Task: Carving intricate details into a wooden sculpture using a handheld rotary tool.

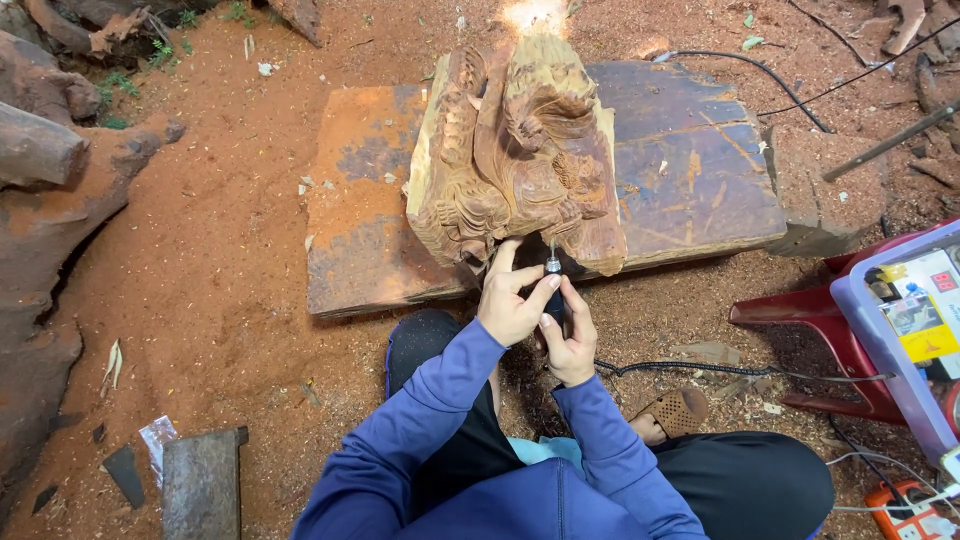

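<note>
Handpiece of a rotary carving tool [553,290], held upright in both hands against the lower front edge of a carved wooden block [515,160]. The left hand [512,300] wraps the dark barrel from the side, thumb and forefinger pinched just below the silver collet; the right hand [570,340] closes around the barrel lower down, so each grip is shut narrowly on the tool. Judged from its slim form, the tool is light and rigid, best held low on the barrel, clear of the thin bit, which looks the fragile part. A black cable [700,370] trails to the right across the sawdust-covered ground [230,260]. The block appears heavy and stiff, with delicate relief; it leans on a flat weathered plank [690,170], which serves as the bench. A red plastic stool [830,330] stands at the right.
</note>
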